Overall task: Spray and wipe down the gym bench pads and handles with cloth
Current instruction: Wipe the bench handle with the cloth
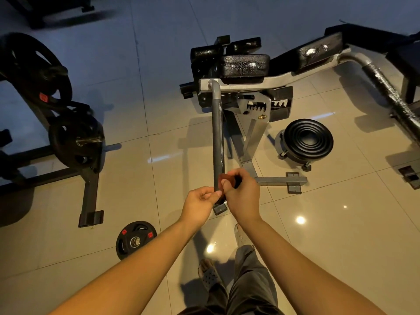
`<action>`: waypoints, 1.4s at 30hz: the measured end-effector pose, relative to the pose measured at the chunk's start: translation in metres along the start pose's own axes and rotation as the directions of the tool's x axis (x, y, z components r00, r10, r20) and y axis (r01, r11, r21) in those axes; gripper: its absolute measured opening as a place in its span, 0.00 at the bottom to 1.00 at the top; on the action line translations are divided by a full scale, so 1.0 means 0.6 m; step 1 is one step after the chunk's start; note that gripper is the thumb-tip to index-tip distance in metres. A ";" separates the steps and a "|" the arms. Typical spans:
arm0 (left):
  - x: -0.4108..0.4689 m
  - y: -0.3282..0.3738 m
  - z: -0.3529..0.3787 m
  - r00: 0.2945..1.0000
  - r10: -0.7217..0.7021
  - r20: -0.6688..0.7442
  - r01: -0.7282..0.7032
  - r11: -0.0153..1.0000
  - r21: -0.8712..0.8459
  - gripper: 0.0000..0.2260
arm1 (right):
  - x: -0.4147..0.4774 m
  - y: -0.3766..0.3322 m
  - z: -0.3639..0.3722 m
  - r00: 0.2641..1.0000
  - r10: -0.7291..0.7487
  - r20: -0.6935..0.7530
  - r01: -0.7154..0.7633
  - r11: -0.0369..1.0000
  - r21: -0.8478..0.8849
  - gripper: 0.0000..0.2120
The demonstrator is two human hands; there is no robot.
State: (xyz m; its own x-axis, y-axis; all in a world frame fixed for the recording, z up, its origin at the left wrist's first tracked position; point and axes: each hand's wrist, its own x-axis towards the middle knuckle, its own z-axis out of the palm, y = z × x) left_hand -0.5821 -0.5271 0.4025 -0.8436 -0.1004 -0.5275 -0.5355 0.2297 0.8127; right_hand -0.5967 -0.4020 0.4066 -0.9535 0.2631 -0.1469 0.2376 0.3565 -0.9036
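Two bare forearms reach out over grey trousers and two sandals. Right hand grips one reddish cloth against the near end of the bench's one long dark handle. Left hand is curled right beside that end, can't tell if it's holding anything. One black pad sits past the handle, a second pad further right. One weight plate and one round stool sit on the floor.

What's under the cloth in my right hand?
The near end of the bench's dark handle bar runs under the reddish cloth that the right hand grips. Cloth and hand cover that stretch of bar, so its surface there cannot be seen.
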 end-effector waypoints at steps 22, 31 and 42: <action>0.034 -0.020 0.002 0.996 -0.053 0.065 0.036 0.972 0.230 0.11 | 0.078 -0.007 0.006 0.967 -0.250 0.043 0.254 0.959 -0.127 0.05; 0.051 -0.016 -0.010 0.987 -0.116 0.115 0.083 0.962 0.261 0.15 | 0.034 0.014 -0.005 0.968 -0.180 0.174 0.209 0.963 -0.168 0.10; 0.044 0.006 -0.006 0.986 -0.149 0.074 0.113 0.928 0.356 0.18 | 0.229 -0.098 0.028 0.965 -0.261 0.029 0.261 0.948 -0.180 0.05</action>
State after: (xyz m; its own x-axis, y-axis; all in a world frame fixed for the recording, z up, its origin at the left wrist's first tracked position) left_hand -0.6067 -0.5324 0.3923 -0.7493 -0.0614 -0.6593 -0.5781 0.5461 0.6062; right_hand -0.7448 -0.4020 0.4330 -0.9874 0.1354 0.0821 0.0094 0.5682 -0.8228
